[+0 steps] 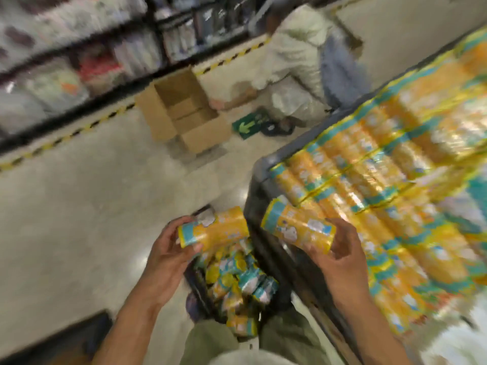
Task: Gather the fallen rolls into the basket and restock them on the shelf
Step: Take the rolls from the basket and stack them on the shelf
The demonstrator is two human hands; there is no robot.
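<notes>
My left hand (168, 255) grips one yellow-and-teal roll (213, 230) above the dark basket (196, 283), which holds several more of the same rolls (237, 280). My right hand (340, 256) grips a second roll (297, 229) just in front of the shelf's grey edge (259, 169). The shelf top is packed with rows of stacked rolls (369, 164). The whole view is motion-blurred.
An open cardboard box (181, 111) sits on the pale floor ahead. Beyond it a person in light clothing (292, 67) crouches by a green arrow floor sign (249, 125). Stocked shelving with a black-and-yellow striped base (66, 139) runs along the left.
</notes>
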